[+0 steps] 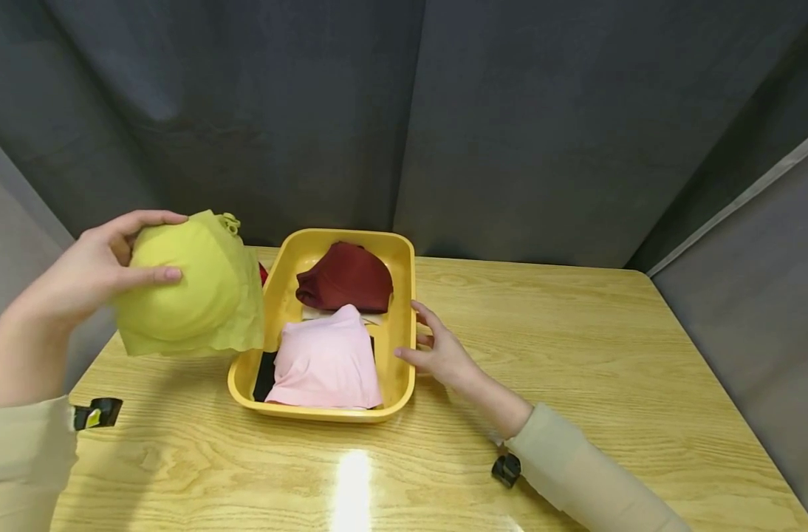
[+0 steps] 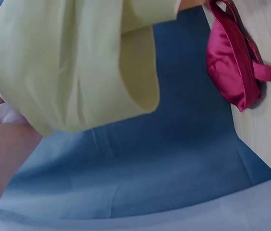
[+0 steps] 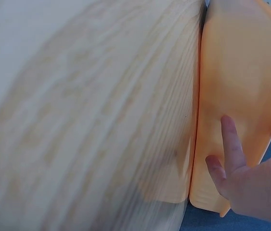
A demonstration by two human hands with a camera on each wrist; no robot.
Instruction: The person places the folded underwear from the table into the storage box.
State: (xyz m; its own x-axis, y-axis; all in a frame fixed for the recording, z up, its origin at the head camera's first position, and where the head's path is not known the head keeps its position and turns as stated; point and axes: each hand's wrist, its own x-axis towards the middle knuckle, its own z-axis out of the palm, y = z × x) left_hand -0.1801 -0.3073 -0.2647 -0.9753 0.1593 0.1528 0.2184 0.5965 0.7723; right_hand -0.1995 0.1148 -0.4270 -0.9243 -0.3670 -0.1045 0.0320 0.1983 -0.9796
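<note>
My left hand (image 1: 94, 266) holds a folded yellow-green bra (image 1: 191, 284) up by its cup, thumb on the near side, just left of a yellow plastic bin (image 1: 409, 325). Seen from the left wrist, the yellow-green fabric fills the upper left. My right hand (image 1: 444, 355) grips the bin's right wall, its thumb at the rim and its fingers (image 3: 231, 139) against the outer side. Inside the bin, a dark red bra (image 1: 354, 277) lies at the far end and a pink bra (image 1: 327, 362) at the near end. Black fabric (image 1: 264, 377) shows partly hidden under the pink one.
A red satin bra (image 2: 231, 62) lies on the table behind the bin's left side, mostly hidden in the head view. The wooden table (image 1: 577, 355) extends right of the bin. Dark grey curtains (image 1: 543, 133) hang behind the table's far edge.
</note>
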